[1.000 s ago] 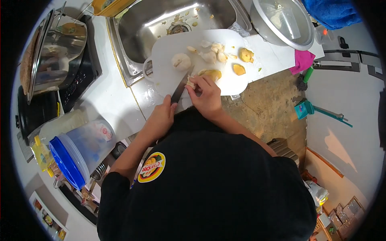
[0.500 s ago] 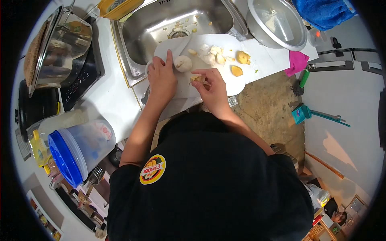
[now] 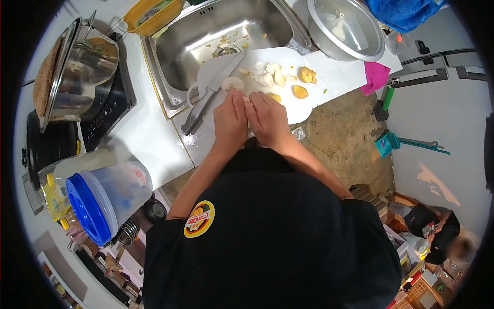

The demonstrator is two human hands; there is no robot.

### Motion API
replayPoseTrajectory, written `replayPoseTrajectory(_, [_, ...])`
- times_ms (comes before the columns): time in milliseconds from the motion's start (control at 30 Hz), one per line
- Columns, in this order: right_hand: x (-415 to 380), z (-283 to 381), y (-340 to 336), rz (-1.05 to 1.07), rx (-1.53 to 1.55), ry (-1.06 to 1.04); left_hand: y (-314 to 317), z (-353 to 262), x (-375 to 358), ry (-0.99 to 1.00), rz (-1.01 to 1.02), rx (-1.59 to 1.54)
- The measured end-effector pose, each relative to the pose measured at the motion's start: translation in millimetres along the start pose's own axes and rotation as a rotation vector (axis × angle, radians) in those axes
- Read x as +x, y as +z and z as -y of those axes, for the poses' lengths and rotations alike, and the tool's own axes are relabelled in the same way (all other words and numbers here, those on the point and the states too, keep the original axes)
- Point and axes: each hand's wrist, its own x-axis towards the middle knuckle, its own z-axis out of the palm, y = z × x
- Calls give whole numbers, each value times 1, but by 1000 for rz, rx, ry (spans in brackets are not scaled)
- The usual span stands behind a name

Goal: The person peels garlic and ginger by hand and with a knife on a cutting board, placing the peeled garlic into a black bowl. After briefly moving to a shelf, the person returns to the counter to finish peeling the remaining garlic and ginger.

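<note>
My left hand (image 3: 231,119) and my right hand (image 3: 266,118) meet over the near edge of the white cutting board (image 3: 296,110). Their fingers are closed together around a small pale piece (image 3: 247,100), mostly hidden by the fingertips. A round whitish bulb (image 3: 233,84) sits just beyond my left fingers. To the left lies a knife (image 3: 211,91), its dark handle toward me and its blade pointing to the sink. Pale garlic-like pieces (image 3: 266,78) are heaped on the board, with yellow ginger-like chunks (image 3: 307,75) to their right. Another yellow piece shows beside my right hand.
Beyond the board is a steel sink (image 3: 180,46) with scraps by its drain. A metal bowl (image 3: 378,49) stands at the right. At the left are a pot (image 3: 98,72) and a blue-lidded container (image 3: 123,190). A person (image 3: 432,226) is at the lower right.
My left hand has come away from the knife area and joined my right hand, uncovering the knife. The person at the lower right shows more fully. The view has shifted slightly.
</note>
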Motion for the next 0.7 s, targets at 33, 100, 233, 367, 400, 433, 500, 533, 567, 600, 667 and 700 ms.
replayPoseTrajectory(33, [0,-1,1,10,26,0,-3,1,3,60,-3,49])
replayPoseTrajectory(100, [1,-4,3,32,78,1,-7,-2,5,122,-10,91])
replayPoseTrajectory(233, [6,-6,3,6,206,-46,-5,-4,7,124,-57,-8])
replayPoseTrajectory(367, [3,-7,10,-86,319,32,1,2,3,-91,-10,-318])
replayPoseTrajectory(400, [1,-6,14,-118,358,69,1,3,3,-123,14,-358])
replayPoseTrajectory(433, [1,-7,18,-108,421,169,2,5,5,-150,38,-399])
replayPoseTrajectory(500, [-1,-9,24,-85,547,368,3,9,10,-198,81,-519])
replayPoseTrajectory(533, [0,-10,24,-68,704,441,4,12,13,-217,99,-598])
replayPoseTrajectory(567, [-1,-11,23,-49,861,515,4,15,16,-237,117,-676])
replayPoseTrajectory(600, [0,-10,21,-28,1016,590,3,16,17,-239,124,-720])
replayPoseTrajectory(667, [3,-8,18,-17,1245,640,3,16,21,-240,142,-810])
replayPoseTrajectory(700, [8,-3,14,-15,1361,662,1,16,24,-264,165,-803])
